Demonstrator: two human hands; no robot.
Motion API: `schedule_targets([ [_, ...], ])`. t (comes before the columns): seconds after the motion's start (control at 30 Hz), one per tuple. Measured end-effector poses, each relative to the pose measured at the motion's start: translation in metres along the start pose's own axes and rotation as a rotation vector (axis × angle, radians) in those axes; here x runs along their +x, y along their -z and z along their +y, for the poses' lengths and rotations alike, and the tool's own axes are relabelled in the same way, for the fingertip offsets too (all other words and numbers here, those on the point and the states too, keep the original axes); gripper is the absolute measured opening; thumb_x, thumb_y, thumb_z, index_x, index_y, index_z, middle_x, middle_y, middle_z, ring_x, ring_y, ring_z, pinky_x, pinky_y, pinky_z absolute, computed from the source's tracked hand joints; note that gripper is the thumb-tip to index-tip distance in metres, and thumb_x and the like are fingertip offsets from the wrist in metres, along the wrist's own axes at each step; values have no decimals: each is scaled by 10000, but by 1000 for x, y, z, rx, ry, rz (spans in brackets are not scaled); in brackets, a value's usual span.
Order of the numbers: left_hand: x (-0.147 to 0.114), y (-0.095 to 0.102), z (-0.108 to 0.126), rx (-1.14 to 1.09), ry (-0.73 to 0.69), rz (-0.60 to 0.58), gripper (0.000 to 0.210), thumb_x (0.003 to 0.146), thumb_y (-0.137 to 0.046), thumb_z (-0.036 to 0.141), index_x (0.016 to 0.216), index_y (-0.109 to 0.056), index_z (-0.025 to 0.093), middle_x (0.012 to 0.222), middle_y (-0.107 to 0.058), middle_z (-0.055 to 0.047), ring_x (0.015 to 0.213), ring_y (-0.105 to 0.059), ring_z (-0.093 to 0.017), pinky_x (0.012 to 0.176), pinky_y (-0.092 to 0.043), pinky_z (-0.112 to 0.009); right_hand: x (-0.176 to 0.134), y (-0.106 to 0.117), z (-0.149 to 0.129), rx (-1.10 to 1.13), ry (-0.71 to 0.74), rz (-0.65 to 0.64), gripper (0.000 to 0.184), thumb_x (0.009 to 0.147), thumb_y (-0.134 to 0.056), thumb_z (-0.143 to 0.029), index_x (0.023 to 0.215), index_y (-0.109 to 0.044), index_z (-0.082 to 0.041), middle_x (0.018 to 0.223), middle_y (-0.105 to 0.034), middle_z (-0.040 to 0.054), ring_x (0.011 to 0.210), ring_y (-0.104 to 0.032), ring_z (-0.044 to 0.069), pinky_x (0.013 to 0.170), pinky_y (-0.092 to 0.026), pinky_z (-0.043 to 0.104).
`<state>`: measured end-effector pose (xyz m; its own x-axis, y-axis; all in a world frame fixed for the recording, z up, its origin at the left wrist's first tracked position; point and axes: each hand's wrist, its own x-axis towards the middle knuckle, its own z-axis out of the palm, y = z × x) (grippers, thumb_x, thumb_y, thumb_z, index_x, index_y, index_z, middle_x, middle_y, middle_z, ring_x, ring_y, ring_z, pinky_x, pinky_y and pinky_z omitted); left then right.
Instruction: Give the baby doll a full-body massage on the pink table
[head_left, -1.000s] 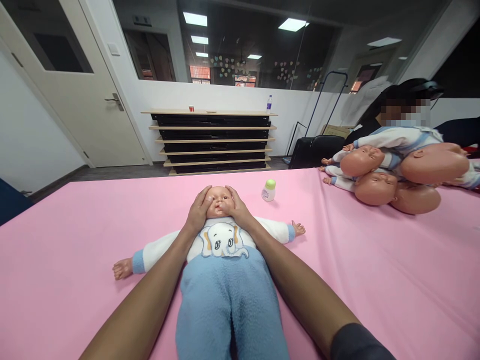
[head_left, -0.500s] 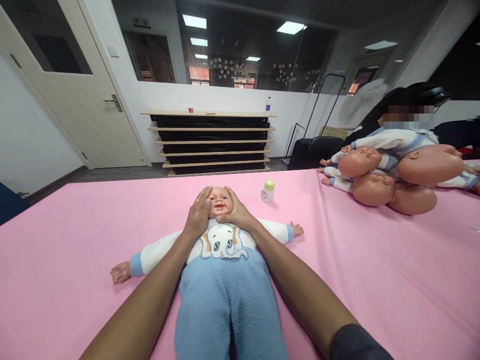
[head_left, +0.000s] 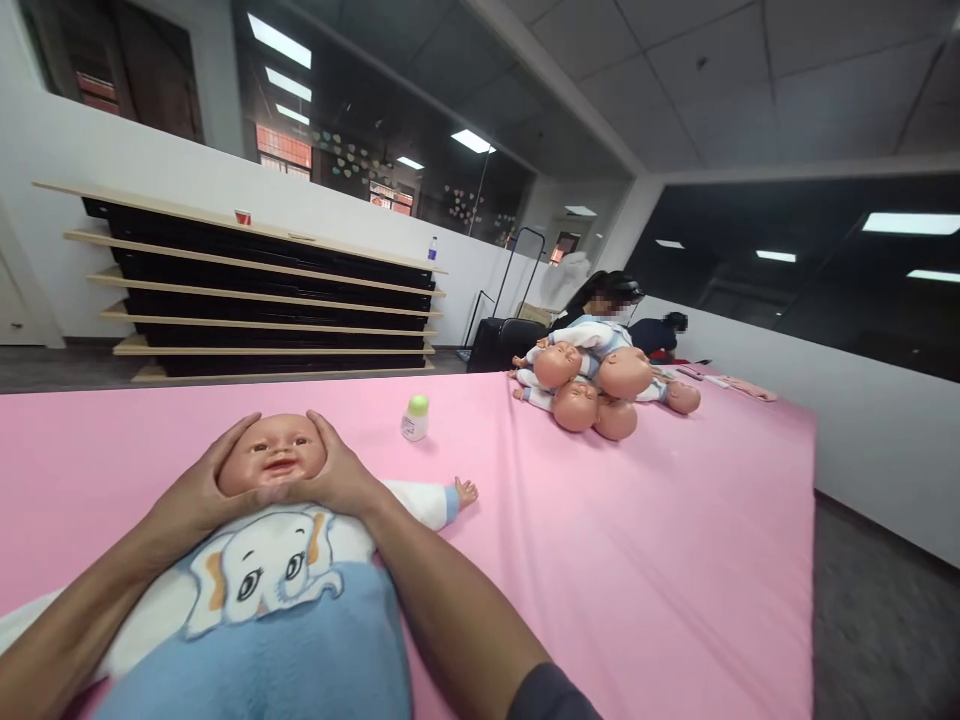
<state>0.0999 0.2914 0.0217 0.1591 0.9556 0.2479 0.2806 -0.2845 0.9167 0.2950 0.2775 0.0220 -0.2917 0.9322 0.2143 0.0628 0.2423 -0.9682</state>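
Note:
A baby doll (head_left: 277, 640) in a white top with an elephant face and blue trousers lies on its back on the pink cloth. My left hand (head_left: 196, 490) cups one side of the doll's head, its thumb under the chin. Around the other side of the head curves my right hand (head_left: 337, 470), fingers along the temple and thumb below the chin. The doll's face shows between both hands. Just beyond my right hand stands a small white bottle (head_left: 414, 424) with a green cap.
The pink cloth (head_left: 637, 560) covers the table. Several more dolls (head_left: 577, 405) lie piled at the far right. Behind them are two people (head_left: 600, 295). Stacked wooden-edged boards (head_left: 277, 300) stand by the wall, with a bottle (head_left: 433, 248) on top.
My view has turned right and come closer to the doll, bringing more of the right side of the room into sight. Both hands stay around the doll's head, both thumbs now under its chin.

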Motion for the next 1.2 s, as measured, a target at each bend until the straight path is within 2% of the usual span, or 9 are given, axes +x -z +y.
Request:
schedule_targets([
  [0.13,-7,1,8,35,-26,-26,929,616,-761,552,1421,-308,462,1431,-478,56,1273,-511,-297,1020,-468,-556,-3,-2,-6,-2,0,1,1246,503,-889,-441,1513,-168,-327,1554,-267,16,1444,-219,281,1181,-187,501],
  [0.23,-4,1,1,69,-43,-18,892,647,-731,566,1416,-289,477,1436,-466,87,1284,-501,-276,1036,-436,-577,-3,-2,-7,3,-17,-6,1227,525,-881,-452,1514,-166,-321,1547,-281,26,1428,-262,280,1172,-222,487],
  [0.37,5,0,-15,97,-92,17,993,592,-772,547,1449,-305,361,1448,-461,-24,1291,-481,-315,1055,-413,-552,1,-6,-3,5,-17,13,1246,527,-874,-476,1521,-148,-281,1544,-289,57,1406,-307,277,1158,-271,450],
  [0.5,0,-2,-12,135,-176,114,997,598,-784,528,1449,-363,222,1463,-422,-128,1320,-432,-352,1099,-366,-507,3,-14,-3,52,39,0,1231,574,-848,-494,1529,-128,-205,1533,-305,106,1378,-364,273,1145,-309,400],
  [0.6,-2,-4,-11,200,-233,149,968,605,-782,524,1427,-399,188,1424,-451,-150,1323,-428,-339,1118,-339,-483,5,-13,1,52,80,24,1149,616,-818,-519,1522,-176,-225,1537,-303,92,1391,-347,271,1157,-289,412],
  [0.67,-3,-5,-12,222,-247,141,1025,571,-804,517,1442,-376,185,1437,-427,-162,1340,-404,-342,1125,-323,-484,5,-10,4,31,116,34,1079,661,-779,-549,1517,-205,-229,1538,-306,85,1407,-320,269,1173,-252,427],
  [0.77,-4,-4,-11,200,-234,113,1065,555,-823,494,1461,-345,201,1459,-399,-159,1354,-384,-339,1128,-310,-487,2,-9,4,-13,138,39,1032,702,-736,-580,1517,-213,-224,1542,-299,85,1414,-310,259,1181,-230,424],
  [1.0,-1,2,-8,31,-179,62,954,582,-819,457,1421,-430,223,1432,-462,-112,1323,-430,-326,1109,-341,-455,2,-6,1,-49,133,27,965,763,-656,-623,1519,-206,-226,1563,-258,70,1437,-263,237,1193,-190,397],
  [1.2,1,3,-12,-38,-173,86,751,756,-676,508,1402,-464,188,1429,-476,-110,1319,-440,-300,1112,-339,-458,4,-8,3,-72,142,49,829,838,-532,-656,1505,-256,-248,1563,-264,37,1439,-259,202,1201,-167,383],
])
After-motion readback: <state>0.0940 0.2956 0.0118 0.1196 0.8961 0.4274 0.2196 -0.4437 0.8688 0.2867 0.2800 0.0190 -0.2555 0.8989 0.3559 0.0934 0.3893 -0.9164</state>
